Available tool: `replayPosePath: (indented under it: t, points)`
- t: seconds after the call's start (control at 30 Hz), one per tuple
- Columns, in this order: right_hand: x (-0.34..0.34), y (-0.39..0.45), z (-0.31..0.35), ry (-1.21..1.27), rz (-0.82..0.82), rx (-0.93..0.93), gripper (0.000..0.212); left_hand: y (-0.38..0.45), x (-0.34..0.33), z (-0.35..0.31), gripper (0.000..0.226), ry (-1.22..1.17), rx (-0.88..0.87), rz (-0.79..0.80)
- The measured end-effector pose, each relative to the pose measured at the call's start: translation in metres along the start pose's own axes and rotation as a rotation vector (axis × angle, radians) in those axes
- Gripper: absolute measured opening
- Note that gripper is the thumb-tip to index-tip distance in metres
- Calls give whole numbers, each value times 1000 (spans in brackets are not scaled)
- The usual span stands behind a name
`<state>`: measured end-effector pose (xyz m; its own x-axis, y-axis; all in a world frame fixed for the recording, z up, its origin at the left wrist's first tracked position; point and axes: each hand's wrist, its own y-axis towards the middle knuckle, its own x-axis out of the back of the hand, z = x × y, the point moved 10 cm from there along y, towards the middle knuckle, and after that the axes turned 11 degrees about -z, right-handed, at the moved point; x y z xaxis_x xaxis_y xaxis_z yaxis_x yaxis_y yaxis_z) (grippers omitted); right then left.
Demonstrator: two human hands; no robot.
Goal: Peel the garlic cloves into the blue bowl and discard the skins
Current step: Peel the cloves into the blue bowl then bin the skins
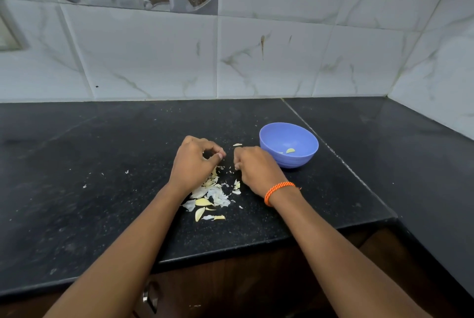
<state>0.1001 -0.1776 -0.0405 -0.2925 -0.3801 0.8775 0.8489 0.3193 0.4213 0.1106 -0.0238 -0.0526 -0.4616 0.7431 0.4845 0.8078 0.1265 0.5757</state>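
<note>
Both hands hover over the garlic skins on the black surface, left hand and right hand curled, their grip contents indiscernible, beside the blue bowl holding one peeled clove.

Only one feed here: head cam, wide-angle, looking forward and down from above the black countertop. I'm close in, both forearms enter from the bottom edge, hands sit near frame centre. Tiled wall fills the top half; edges bow from lens distortion. No second view to overlap.
</note>
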Motion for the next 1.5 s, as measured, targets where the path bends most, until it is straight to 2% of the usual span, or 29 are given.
replayPosePath:
  t: [0.1, 0.23, 0.33, 0.47, 0.73, 1.2, 1.5]
  points:
    - [4, 6, -14, 160, -61, -100, 18, 0, -8, -1, 11, -11, -20, 65]
    - [10, -1, -27, 571, -275, -291, 13, -7, -10, -14, 8, -105, -25, 122]
    - [6, -7, -29, 780, -316, -345, 6, -7, -4, -24, 5, -167, -31, 100]
    - [3, -16, -37, 926, -352, -416, 6, -5, 1, -28, 8, -239, -20, 85]
    - [3, -21, -41, 1035, -392, -464, 6, -4, -2, -21, 4, -337, 67, 105]
    - [1, -20, -42, 942, -438, -444, 7, -4, -5, -19, 2, -359, 86, 77]
    - [-4, -17, -38, 990, -351, -403, 12, -7, -8, -21, 6, -348, 76, 99]
